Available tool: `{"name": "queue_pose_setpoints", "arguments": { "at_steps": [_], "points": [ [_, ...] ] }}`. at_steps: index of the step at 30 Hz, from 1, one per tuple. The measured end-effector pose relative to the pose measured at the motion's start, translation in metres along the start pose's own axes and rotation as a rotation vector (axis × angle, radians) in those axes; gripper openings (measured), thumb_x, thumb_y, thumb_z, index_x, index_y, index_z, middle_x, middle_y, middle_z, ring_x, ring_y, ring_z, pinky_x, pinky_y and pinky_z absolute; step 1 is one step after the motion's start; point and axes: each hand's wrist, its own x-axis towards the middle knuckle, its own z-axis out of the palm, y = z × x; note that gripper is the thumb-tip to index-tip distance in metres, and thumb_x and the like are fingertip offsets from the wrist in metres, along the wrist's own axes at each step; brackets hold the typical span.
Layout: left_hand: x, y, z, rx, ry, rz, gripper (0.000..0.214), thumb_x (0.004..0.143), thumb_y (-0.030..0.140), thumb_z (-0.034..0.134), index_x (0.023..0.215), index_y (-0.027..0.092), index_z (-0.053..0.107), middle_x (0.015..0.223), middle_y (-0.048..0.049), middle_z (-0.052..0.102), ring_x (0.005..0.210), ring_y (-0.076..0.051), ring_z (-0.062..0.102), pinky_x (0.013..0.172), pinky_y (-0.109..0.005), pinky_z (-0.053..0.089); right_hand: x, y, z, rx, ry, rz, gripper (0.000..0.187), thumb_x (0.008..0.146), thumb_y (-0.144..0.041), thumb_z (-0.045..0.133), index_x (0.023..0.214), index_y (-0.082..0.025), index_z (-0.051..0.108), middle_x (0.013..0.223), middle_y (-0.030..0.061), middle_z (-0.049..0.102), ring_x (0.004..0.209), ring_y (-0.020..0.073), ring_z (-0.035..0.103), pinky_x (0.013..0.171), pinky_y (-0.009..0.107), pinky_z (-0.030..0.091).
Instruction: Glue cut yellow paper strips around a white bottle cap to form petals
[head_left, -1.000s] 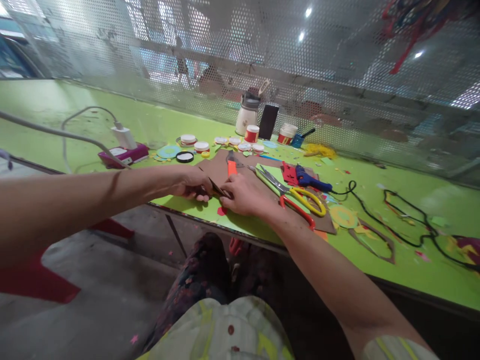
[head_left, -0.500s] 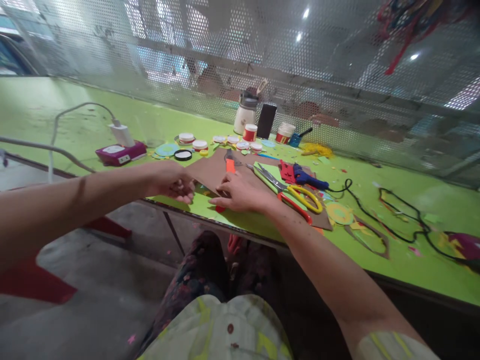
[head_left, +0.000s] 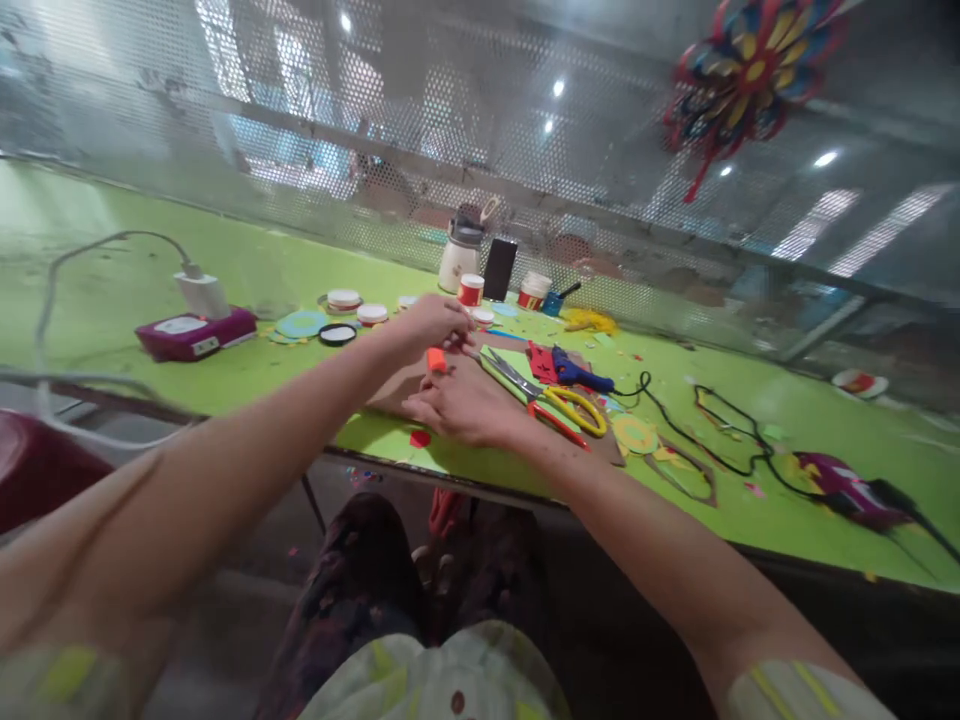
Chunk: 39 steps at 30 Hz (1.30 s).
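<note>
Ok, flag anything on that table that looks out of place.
Paper scraps lie strewn right of the scissors, and the black cord of the blue glue gun trails among them in untidy loops. A red paper piece lies stray near the front edge of the table. I see no spill.

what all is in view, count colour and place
table: one, green, across view
cardboard: count unclear, brown, beneath hands
orange handle: one, orange, between hands
scissors: apparently one pair, yellow and red, right of hands
glue gun: one, blue, beside scissors
flask: one, white and grey, back
phone: one, black, right of flask
tubs: several, red and white, toward back
pot: one, blue, right of phone
extension box: one, purple, left
adapter: one, white, on extension box
cable: count unclear, black, right
hanging ornament: one, multicoloured, upper right
perforated screen: one, grey, behind table
paper scraps: many, mixed colours, about table
left hand: one, bare, by orange handle
right hand: one, bare, over cardboard
</note>
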Motion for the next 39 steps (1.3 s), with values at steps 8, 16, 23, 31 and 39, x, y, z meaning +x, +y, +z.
{"name": "queue_pose_setpoints", "arguments": {
  "at_steps": [8,16,23,31,39],
  "points": [
    [0.013,-0.053,0.001,0.003,-0.032,0.035,0.009,0.075,0.011,0.053,0.079,0.015,0.06,0.065,-0.002,0.066,0.058,-0.012,0.063,0.057,-0.023,0.052,-0.031,0.036,0.013,0.316,0.346,-0.021,0.025,0.093,-0.022,0.051,0.11,-0.01,0.065,0.109,0.0125,0.066,0.104,0.0186,0.057,0.091,0.029,0.04],
    [0.012,-0.059,0.001,0.198,0.036,0.176,0.013,0.082,0.02,0.046,0.078,0.016,0.058,0.059,-0.0004,0.059,0.052,-0.016,0.06,0.049,-0.026,0.047,-0.055,0.062,0.007,0.337,0.608,0.186,0.039,0.09,-0.027,0.054,0.053,-0.018,0.047,0.052,-0.0042,0.042,0.049,0.0095,0.038,0.051,0.025,0.029],
    [-0.002,-0.059,0.009,0.491,0.037,0.449,0.016,0.08,0.016,0.053,0.092,0.018,0.065,0.085,-0.0056,0.069,0.077,-0.021,0.06,0.072,-0.031,0.043,-0.064,0.085,0.019,0.455,0.791,0.424,0.01,0.086,-0.024,0.058,0.086,-0.02,0.067,0.08,0.0021,0.069,0.071,0.0159,0.061,0.068,0.025,0.044],
    [-0.006,-0.062,0.012,0.5,0.079,0.466,0.024,0.085,0.019,0.052,0.107,0.019,0.062,0.074,-0.0009,0.066,0.066,-0.016,0.06,0.064,-0.026,0.042,-0.061,0.063,0.01,0.463,0.596,0.59,0.017,0.087,-0.026,0.056,0.095,-0.027,0.071,0.085,-0.0012,0.075,0.075,0.018,0.069,0.068,0.025,0.049],
    [-0.008,-0.055,0.017,0.384,0.113,0.41,0.024,0.089,0.026,0.045,0.104,0.016,0.062,0.063,0.0021,0.058,0.058,-0.015,0.054,0.059,-0.026,0.041,-0.057,0.049,-0.009,0.46,0.648,0.609,0.021,0.084,-0.017,0.057,0.1,-0.02,0.07,0.093,0.0026,0.074,0.084,0.0182,0.068,0.078,0.025,0.051]
  ]
}}
